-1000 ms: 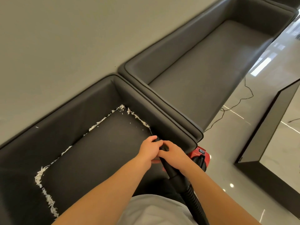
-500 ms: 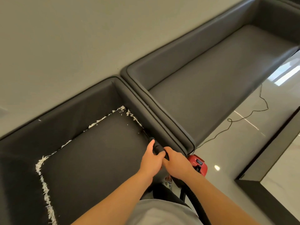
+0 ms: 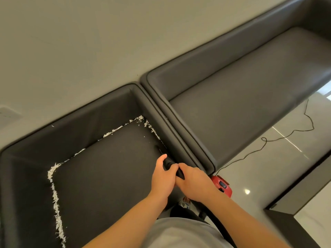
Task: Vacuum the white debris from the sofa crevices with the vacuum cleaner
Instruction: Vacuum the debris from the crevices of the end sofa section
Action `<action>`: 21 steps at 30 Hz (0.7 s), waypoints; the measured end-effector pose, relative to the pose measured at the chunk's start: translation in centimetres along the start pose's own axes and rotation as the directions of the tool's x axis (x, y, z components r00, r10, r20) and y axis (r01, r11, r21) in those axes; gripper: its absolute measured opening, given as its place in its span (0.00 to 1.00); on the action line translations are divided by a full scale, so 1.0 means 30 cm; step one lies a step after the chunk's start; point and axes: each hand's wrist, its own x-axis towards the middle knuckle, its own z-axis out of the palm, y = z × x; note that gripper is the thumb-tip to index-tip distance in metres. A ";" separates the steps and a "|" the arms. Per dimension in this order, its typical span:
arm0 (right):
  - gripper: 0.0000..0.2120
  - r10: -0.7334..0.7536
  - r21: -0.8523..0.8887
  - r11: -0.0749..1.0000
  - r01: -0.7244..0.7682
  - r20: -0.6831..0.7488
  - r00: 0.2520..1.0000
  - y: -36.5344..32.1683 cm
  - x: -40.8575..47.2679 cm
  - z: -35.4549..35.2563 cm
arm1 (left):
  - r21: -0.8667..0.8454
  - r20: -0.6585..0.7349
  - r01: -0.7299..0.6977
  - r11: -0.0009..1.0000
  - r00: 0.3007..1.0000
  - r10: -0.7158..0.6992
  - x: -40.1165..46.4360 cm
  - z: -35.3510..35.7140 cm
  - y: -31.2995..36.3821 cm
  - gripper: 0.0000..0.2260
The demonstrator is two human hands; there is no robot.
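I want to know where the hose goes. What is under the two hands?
Both hands, left hand and right hand, grip the black nozzle at the seat crevice. Only its tip and a short middle part show; the rest is covered.

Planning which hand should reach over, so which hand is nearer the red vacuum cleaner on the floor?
Right. The right hand grips the black nozzle just beside the red vacuum cleaner; the left hand sits beyond it, over the seat cushion.
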 end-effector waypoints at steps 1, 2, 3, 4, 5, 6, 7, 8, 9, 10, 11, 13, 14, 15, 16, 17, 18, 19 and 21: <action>0.14 -0.004 0.003 1.000 0.004 -0.009 1.000 -0.004 0.005 0.001 | 0.018 -0.013 -0.016 1.000 1.000 0.017 0.003 0.000 0.001 0.25; 0.15 -0.015 0.006 1.000 0.015 -0.017 1.000 -0.007 0.012 0.001 | 0.034 -0.027 -0.033 0.999 0.999 0.034 0.005 -0.002 0.002 0.25; 0.15 -0.024 0.007 1.000 0.024 -0.019 1.000 -0.013 0.021 0.002 | 0.049 -0.041 -0.049 0.998 0.998 0.051 0.011 -0.007 0.003 0.25; 0.15 -0.030 0.006 1.000 0.030 -0.018 0.999 -0.020 0.034 0.003 | 0.062 -0.050 -0.058 0.996 0.997 0.061 0.023 -0.013 0.006 0.25; 0.15 -0.034 0.006 0.999 0.034 -0.012 0.999 -0.031 0.049 0.005 | 0.065 -0.048 -0.057 0.996 0.997 0.061 0.037 -0.023 0.012 0.26; 0.16 -0.036 0.003 0.999 0.036 -0.004 0.999 -0.041 0.064 0.006 | 0.047 -0.039 -0.042 0.998 0.998 0.044 0.050 -0.032 0.020 0.26; 0.16 -0.033 0.002 0.999 0.033 0.003 0.999 -0.053 0.076 0.010 | 0.013 -0.026 -0.018 1.000 1.000 0.018 0.063 -0.044 0.029 0.26; 0.16 -0.027 0.001 1.000 0.027 0.006 1.000 -0.064 0.087 0.016 | -0.017 -0.012 0.002 1.000 1.000 -0.002 0.073 -0.056 0.036 0.26; 0.16 -0.025 0.003 1.000 0.025 0.002 1.000 -0.072 0.094 0.021 | -0.028 -0.010 0.008 1.000 1.000 -0.008 0.079 -0.065 0.040 0.25; 0.15 -0.024 0.009 1.000 0.024 -0.006 1.000 -0.081 0.101 0.025 | -0.018 -0.013 0.001 1.000 1.000 -0.002 0.083 -0.075 0.042 0.25; 0.15 -0.024 0.015 1.000 0.024 -0.016 1.000 -0.090 0.108 0.029 | -0.010 -0.017 -0.010 1.000 1.000 0.010 0.088 -0.085 0.042 0.26; 0.14 -0.031 0.012 0.999 0.032 -0.029 0.999 -0.112 0.127 0.034 | -0.007 -0.027 -0.028 1.000 0.999 0.028 0.098 -0.107 0.047 0.27; 0.15 -0.033 0.007 0.999 0.033 -0.028 0.999 -0.125 0.143 0.038 | -0.002 -0.027 -0.030 1.000 0.999 0.030 0.110 -0.121 0.054 0.27; 0.15 -0.029 0.001 1.000 0.029 -0.019 0.999 -0.139 0.159 0.040 | 0.000 -0.020 -0.021 1.000 1.000 0.021 0.123 -0.135 0.065 0.27; 0.15 -0.018 -0.005 1.000 0.018 -0.010 1.000 -0.155 0.176 0.045 | -0.004 -0.009 -0.008 1.000 1.000 0.008 0.140 -0.150 0.077 0.27; 0.16 -0.006 -0.010 1.000 0.006 -0.003 1.000 -0.167 0.186 0.048 | -0.005 0.006 0.003 1.000 1.000 -0.003 0.153 -0.164 0.086 0.28; 0.16 0.004 -0.014 1.000 -0.004 -0.007 1.000 -0.175 0.188 0.051 | 0.004 0.018 0.002 1.000 1.000 -0.002 0.162 -0.173 0.090 0.27; 0.17 0.012 -0.019 1.000 -0.013 -0.022 1.000 -0.178 0.182 0.055 | 0.029 0.030 -0.005 1.000 1.000 0.004 0.167 -0.180 0.091 0.27; 0.17 0.039 -0.045 0.998 -0.042 -0.067 0.997 -0.173 0.163 0.061 | 0.086 0.079 -0.020 0.996 0.997 0.013 0.170 -0.182 0.090 0.26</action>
